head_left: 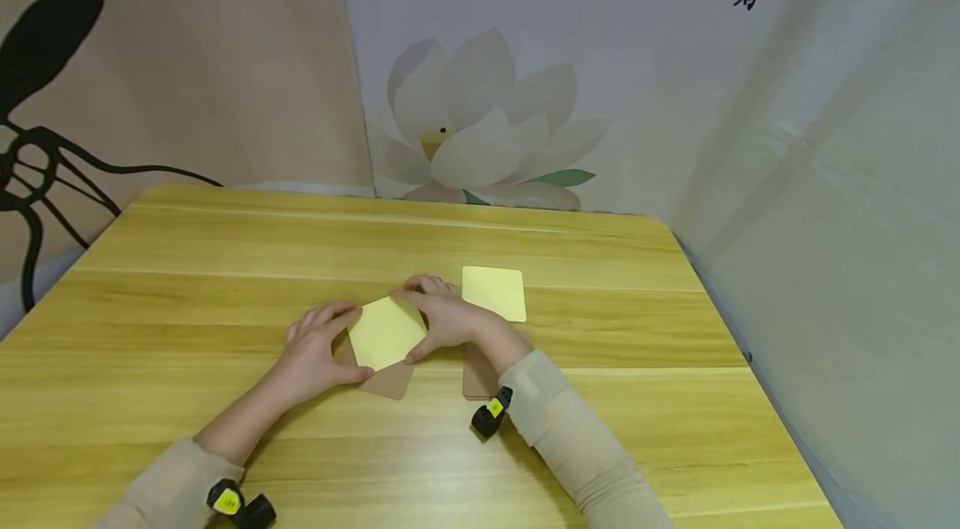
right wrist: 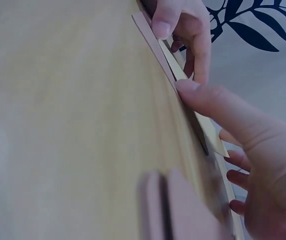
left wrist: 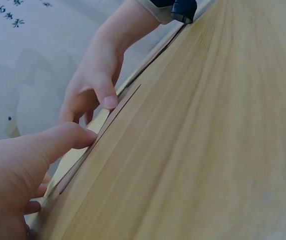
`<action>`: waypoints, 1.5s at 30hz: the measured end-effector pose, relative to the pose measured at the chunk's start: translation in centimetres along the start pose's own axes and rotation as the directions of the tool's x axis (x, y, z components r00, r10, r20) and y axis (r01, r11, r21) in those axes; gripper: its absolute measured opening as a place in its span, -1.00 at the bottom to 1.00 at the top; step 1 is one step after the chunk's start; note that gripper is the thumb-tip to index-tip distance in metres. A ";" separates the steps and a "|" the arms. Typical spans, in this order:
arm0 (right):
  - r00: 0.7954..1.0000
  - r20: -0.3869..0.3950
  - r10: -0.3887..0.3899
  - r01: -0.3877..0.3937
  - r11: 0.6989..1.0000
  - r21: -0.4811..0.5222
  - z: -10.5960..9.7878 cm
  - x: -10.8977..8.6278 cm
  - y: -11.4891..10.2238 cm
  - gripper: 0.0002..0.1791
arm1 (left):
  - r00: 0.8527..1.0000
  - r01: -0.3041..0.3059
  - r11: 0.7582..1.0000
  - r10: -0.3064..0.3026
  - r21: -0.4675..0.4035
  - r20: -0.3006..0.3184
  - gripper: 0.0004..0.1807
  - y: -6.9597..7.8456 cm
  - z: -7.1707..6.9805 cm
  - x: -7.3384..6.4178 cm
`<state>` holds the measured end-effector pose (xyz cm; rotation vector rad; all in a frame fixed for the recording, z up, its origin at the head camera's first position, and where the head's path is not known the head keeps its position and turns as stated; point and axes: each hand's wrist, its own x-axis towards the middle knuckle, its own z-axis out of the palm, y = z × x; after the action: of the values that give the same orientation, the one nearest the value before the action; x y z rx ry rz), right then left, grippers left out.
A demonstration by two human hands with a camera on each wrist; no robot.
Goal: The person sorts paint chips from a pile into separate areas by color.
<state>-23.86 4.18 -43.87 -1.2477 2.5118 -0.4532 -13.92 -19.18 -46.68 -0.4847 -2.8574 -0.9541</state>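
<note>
Between both hands is a yellow square card (head_left: 387, 333) with rounded corners, turned at an angle over a brown square card (head_left: 392, 383). My left hand (head_left: 311, 354) pinches its left corners, thumb on the near one and fingers on the far one. The right hand (head_left: 447, 321) pinches the right corners the same way. Seen nearly edge-on in the right wrist view, the yellow card lies close over the brown card (right wrist: 150, 42), a narrow gap showing between them. The fingers hide part of the corners.
To the right lies another yellow square card (head_left: 493, 292). Nearer, under the right forearm and partly hidden by it, is a small pile of brown cards (head_left: 478, 372). All are on a wooden table (head_left: 225, 296), with a printed curtain (head_left: 637, 112) behind its far edge.
</note>
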 end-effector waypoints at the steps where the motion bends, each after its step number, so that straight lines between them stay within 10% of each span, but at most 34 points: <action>1: 1.000 -0.001 -0.001 0.001 1.000 -0.005 0.0 0.0 0.0 0.17 | 1.000 0.000 1.000 0.000 0.001 0.002 0.04 0.0 0.0 0.0; 22: 0.997 -0.066 0.028 -0.030 0.999 -0.035 0.1 -1.3 -0.3 0.20 | 1.000 -0.012 0.997 0.012 0.075 0.006 0.20 0.8 0.6 1.5; 45: 0.968 -0.212 0.135 -0.131 0.991 0.033 -1.3 -6.0 3.4 0.17 | 0.987 -0.145 0.986 0.138 0.079 0.082 0.18 4.4 2.1 7.3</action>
<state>-23.35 11.15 -43.31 -1.0656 2.7413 -0.6057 -19.41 -12.65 -44.52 -0.7189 -2.8686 -0.8034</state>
